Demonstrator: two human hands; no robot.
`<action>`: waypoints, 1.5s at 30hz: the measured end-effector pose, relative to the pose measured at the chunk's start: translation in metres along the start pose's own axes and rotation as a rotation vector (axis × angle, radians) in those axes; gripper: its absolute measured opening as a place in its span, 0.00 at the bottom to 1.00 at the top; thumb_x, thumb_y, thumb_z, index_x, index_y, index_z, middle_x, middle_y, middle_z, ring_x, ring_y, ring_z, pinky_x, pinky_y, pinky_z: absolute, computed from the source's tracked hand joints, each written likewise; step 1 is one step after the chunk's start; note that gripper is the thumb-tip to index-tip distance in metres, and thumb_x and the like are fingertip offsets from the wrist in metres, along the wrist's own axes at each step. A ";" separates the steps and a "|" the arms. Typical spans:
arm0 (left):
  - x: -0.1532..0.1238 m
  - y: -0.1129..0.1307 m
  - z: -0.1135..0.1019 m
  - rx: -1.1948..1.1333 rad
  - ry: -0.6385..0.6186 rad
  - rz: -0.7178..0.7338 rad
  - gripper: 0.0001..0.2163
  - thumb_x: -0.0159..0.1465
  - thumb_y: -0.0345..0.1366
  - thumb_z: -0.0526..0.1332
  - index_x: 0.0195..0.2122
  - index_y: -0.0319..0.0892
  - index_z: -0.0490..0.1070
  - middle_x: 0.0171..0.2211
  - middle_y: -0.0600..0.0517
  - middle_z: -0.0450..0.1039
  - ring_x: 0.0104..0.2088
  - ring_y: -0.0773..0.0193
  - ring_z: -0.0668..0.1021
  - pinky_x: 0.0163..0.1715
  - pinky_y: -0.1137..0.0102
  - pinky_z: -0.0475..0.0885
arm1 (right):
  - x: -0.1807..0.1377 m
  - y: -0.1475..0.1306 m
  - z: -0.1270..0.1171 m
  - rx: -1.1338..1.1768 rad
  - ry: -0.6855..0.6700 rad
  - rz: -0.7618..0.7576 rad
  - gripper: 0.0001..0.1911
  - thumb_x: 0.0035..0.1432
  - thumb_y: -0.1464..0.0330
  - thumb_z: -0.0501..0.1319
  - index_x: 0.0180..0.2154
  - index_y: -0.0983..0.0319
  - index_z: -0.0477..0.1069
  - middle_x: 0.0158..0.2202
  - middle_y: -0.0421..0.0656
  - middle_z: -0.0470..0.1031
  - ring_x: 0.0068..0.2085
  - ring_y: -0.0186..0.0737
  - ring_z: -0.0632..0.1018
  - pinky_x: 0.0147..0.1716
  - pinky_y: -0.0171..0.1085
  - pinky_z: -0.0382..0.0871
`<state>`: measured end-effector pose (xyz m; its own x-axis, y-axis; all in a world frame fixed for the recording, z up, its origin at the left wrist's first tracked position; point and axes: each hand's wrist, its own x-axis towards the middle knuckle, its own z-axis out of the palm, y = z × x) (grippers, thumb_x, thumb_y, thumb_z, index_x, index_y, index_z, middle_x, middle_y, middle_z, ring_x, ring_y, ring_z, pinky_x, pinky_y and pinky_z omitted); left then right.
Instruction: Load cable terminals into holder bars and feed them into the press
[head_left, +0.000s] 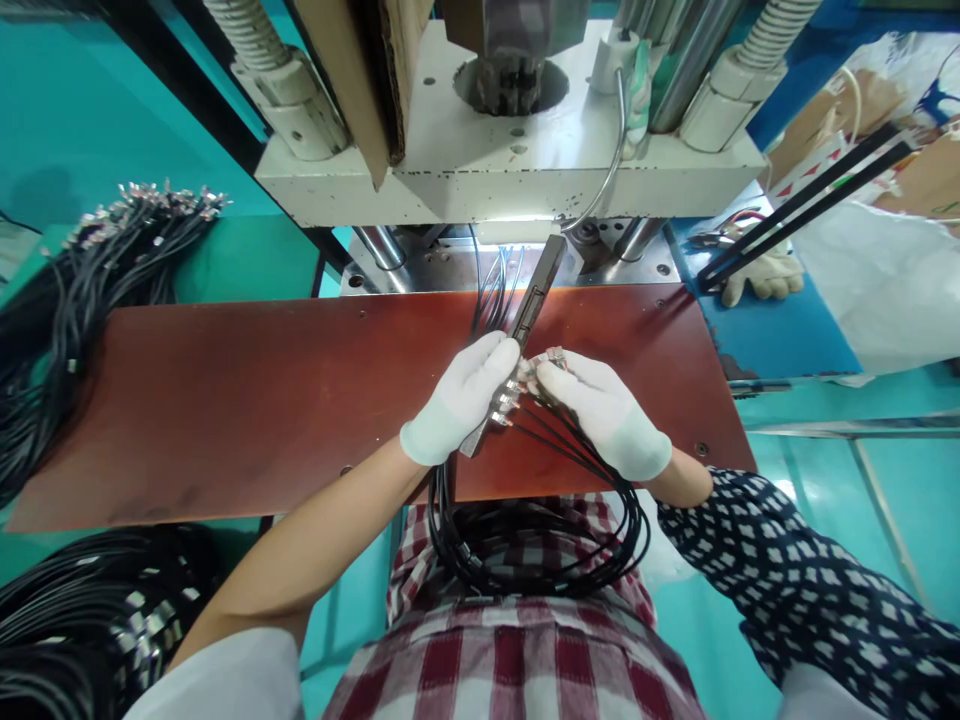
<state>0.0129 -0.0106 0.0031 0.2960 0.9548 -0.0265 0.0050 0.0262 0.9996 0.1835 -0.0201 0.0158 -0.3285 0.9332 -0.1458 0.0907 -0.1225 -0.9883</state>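
Note:
Both my hands wear white gloves and meet over the red-brown board (225, 400). My left hand (461, 400) is closed round a long dark metal bar (534, 295) that slants up toward the machine. My right hand (604, 410) is closed on a bunch of black cables, pinching their metal connector ends (544, 362) against the bar. Those black cables (525, 550) hang in loops down over my lap. Some thin wires (491, 285) run from the bar up under the press.
A white press machine (510, 150) with columns stands behind the board. Bundles of black cables with metal ends lie at the left (90, 270) and lower left (82, 620). A spare glove (761, 275) and black rods (810, 200) rest on the blue surface at right.

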 end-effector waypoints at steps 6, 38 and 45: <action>0.001 -0.001 -0.001 -0.047 -0.041 -0.026 0.19 0.69 0.50 0.53 0.29 0.41 0.63 0.25 0.55 0.62 0.25 0.70 0.65 0.24 0.73 0.62 | 0.005 -0.001 -0.014 0.075 -0.105 0.106 0.13 0.62 0.61 0.61 0.32 0.64 0.70 0.32 0.40 0.70 0.35 0.35 0.69 0.38 0.35 0.64; 0.001 -0.002 -0.002 -0.139 -0.098 -0.147 0.19 0.69 0.52 0.53 0.33 0.40 0.64 0.25 0.54 0.64 0.21 0.73 0.66 0.19 0.77 0.63 | 0.012 0.012 -0.031 0.508 -0.227 0.236 0.19 0.63 0.52 0.59 0.36 0.63 0.70 0.20 0.36 0.62 0.21 0.30 0.62 0.21 0.33 0.51; 0.002 -0.004 -0.002 -0.157 -0.092 -0.159 0.19 0.69 0.53 0.52 0.32 0.40 0.63 0.24 0.55 0.63 0.20 0.72 0.66 0.18 0.77 0.63 | 0.013 0.011 -0.035 0.858 -0.379 0.204 0.21 0.55 0.53 0.69 0.28 0.61 0.64 0.18 0.29 0.46 0.18 0.25 0.47 0.20 0.31 0.46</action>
<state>0.0112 -0.0080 -0.0012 0.3893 0.9041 -0.1760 -0.0876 0.2265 0.9701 0.2128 0.0025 0.0044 -0.6781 0.7138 -0.1750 -0.4901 -0.6166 -0.6161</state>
